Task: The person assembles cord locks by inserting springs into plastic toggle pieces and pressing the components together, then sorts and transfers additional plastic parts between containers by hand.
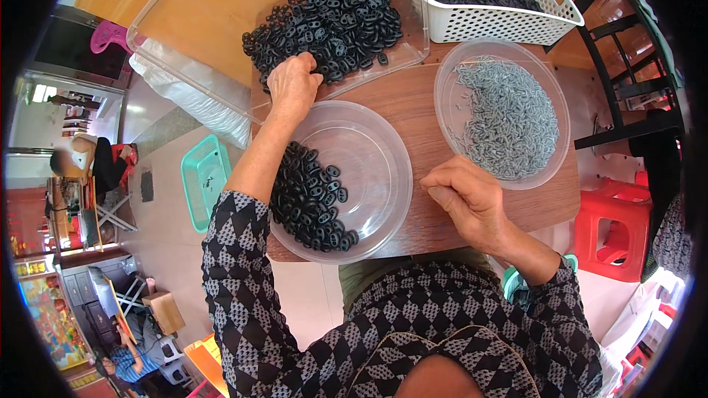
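Observation:
My left hand (293, 87) reaches over the near edge of a clear plastic box (199, 37), at a heap of black oval two-holed pieces (324, 26). Its fingers are curled together, and whatever they hold is hidden. Below that hand stands a round clear bowl (376, 177), with more of the black pieces (310, 199) along its left side. Between this bowl and a second clear bowl (448, 96), my right hand (468, 199) hovers over the table, thumb and fingers pinched. Anything in the pinch is too small to make out. Small grey screws (509, 118) fill much of the second bowl.
Behind the bowls, a white perforated basket (501, 23) holds black pieces. The brown wooden table (424, 118) carries the bowls. A green basket (206, 184) sits at left, a red stool (612, 228) at right. Two other people (136, 357) are at far left.

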The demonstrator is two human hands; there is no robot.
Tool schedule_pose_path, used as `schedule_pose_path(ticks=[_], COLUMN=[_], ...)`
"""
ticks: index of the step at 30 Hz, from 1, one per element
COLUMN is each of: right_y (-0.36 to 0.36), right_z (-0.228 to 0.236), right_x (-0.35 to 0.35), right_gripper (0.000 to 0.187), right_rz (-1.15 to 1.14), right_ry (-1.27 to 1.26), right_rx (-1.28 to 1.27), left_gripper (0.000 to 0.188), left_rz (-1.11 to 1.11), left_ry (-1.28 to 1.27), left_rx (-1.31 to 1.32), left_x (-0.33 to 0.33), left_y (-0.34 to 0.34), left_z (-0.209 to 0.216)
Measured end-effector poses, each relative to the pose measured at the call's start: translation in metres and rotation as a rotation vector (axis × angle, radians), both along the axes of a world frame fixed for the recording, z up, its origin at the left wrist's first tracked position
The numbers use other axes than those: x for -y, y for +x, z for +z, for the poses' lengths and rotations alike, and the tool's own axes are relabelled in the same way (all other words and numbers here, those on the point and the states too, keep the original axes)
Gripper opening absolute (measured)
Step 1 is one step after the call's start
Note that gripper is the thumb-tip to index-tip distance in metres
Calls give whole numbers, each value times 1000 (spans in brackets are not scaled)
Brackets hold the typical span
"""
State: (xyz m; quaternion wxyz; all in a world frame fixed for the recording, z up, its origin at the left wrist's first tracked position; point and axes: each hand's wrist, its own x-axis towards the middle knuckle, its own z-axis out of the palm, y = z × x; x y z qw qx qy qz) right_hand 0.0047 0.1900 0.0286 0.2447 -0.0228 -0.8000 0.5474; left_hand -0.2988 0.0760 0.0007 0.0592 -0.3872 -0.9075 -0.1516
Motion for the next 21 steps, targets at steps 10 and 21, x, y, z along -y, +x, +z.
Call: schedule_pose_path(ticks=[10,21], right_y=[-6,-7], right_z=[-5,0], right_x=[-1,-1], right_gripper=[10,12], right_rz=[-8,-50], right_ry=[-22,-9], right_rx=[23,18], left_gripper=[19,9], left_rz=[62,97], left_ry=[16,771], left_rx=[136,1063], left_x=[-5,22], left_y=[-3,37], left_z=[4,46])
